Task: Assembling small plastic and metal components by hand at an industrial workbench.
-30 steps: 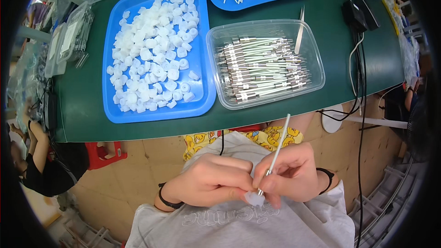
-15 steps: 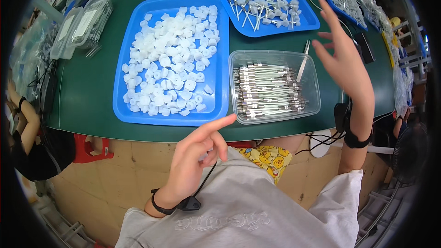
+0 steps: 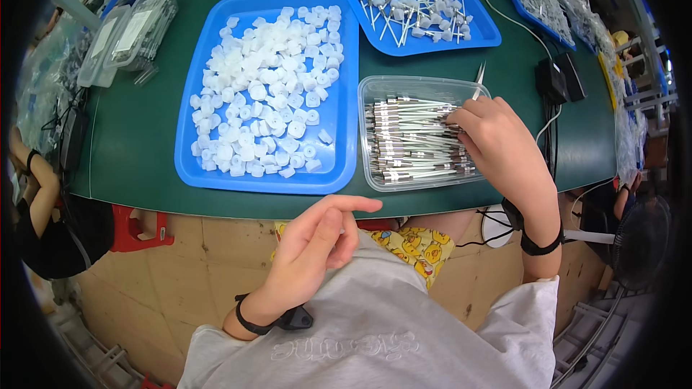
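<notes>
My right hand reaches into a clear plastic box, its fingers pinched on the metal end of one of the thin pale rods lying there in a stack. These rods have dark metallic ends. In front of the table edge, my left hand is held with its index finger stretched out and the other fingers curled in; whatever is inside that curl is hidden. A blue tray left of the box holds a heap of small translucent white caps.
A second blue tray at the back bears rods with caps on them. Pointed tweezers lean at the box's far right corner. Black adapters with cables lie on the right, clear boxes at far left. A fan stands at right.
My right hand has come down from above the table's right side into the box, its spread fingers now closed. My left hand has shifted slightly downward, its thumb now showing on top.
</notes>
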The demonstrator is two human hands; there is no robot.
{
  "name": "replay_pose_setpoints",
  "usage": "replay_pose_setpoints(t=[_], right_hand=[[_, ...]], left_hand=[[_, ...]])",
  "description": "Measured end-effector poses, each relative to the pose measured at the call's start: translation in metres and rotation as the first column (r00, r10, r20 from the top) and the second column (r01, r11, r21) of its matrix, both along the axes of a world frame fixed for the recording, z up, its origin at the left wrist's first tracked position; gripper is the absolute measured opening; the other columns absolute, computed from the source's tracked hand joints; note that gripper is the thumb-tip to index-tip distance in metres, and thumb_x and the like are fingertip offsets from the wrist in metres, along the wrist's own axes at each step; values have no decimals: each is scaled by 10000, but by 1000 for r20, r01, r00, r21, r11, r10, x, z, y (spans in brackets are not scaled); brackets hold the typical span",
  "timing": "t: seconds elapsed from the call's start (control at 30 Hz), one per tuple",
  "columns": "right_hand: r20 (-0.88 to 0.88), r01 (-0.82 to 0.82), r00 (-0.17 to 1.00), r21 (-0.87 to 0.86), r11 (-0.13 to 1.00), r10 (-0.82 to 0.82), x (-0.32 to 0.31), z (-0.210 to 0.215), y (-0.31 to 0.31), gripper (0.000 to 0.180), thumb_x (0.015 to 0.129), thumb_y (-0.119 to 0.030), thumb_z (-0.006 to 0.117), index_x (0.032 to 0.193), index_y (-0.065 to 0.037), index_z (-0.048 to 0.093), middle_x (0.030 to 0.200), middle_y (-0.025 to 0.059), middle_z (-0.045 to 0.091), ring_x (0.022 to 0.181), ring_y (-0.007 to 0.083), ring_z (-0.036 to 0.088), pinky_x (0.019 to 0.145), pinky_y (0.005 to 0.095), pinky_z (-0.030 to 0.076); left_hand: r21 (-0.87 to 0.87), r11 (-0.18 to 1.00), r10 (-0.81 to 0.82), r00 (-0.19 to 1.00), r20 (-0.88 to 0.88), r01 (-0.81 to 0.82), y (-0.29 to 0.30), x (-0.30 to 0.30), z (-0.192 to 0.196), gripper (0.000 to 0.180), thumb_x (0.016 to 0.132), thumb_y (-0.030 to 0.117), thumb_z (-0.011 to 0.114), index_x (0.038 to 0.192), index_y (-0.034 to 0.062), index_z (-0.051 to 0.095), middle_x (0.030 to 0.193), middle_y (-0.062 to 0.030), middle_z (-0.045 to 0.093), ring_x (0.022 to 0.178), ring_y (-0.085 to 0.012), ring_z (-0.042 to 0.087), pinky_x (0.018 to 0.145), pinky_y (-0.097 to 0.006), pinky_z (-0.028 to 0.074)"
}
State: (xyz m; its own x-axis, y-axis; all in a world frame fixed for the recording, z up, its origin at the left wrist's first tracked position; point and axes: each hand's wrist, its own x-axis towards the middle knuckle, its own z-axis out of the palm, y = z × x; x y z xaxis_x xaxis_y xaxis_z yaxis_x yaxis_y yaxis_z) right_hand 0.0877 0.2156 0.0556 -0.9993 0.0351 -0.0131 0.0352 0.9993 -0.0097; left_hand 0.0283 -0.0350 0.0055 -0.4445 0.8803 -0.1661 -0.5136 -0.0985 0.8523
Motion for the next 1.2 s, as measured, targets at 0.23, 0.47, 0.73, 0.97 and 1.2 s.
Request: replay_pose_setpoints(t=[0.23, 0.47, 0.73, 0.97, 1.2], right_hand=[[-380, 98, 922, 28, 995, -80, 15, 24, -10, 182, 664, 39, 544, 840, 11, 580, 727, 79, 512, 724, 240, 477, 711, 313, 374], [-309, -207, 811, -946, 251, -497, 52, 21, -63, 259, 674, 129, 584, 913, 46, 530, 852, 130, 585, 779, 222, 594, 705, 310, 457], [-169, -366, 874, -845, -390, -455, 54, -17, -98, 279, 701, 147, 568, 964, 94, 488, 873, 198, 581, 852, 282, 604, 750, 382, 492], [-198, -394, 859, -845, -362, -472, 56, -20, -102, 277, 700, 144, 566, 960, 78, 494, 885, 216, 591, 854, 279, 600, 761, 392, 480], [-339, -472, 823, -855, -216, -455, 58, -22, -103, 306, 683, 149, 569, 966, 68, 487, 861, 216, 600, 835, 279, 607, 757, 383, 469]], left_hand=[[55, 994, 81, 967, 242, -97, 3, 5, 15, 397, 934, 189, 273, 1267, -16, 344, 699, 1, 424, 527, -43, 281, 471, -174, 262], [5, 1000, -8, 988, -155, 9, 2, 7, 17, 402, 913, 158, 314, 1267, -30, 339, 675, -9, 448, 512, -48, 295, 467, -174, 270], [74, 997, 14, 991, 131, -24, 3, 11, 26, 399, 902, 112, 358, 1274, -30, 325, 752, -51, 515, 483, -21, 275, 450, -162, 240], [192, 981, 18, 996, 86, -35, 4, 17, 25, 302, 867, 19, 421, 1158, -56, 398, 923, -152, 574, 683, -111, 543, 609, -202, 424], [309, 951, -17, 1000, -21, 23, 4, 15, 18, 314, 810, -56, 497, 1114, -72, 421, 997, -190, 565, 930, -254, 583, 760, -299, 475]])
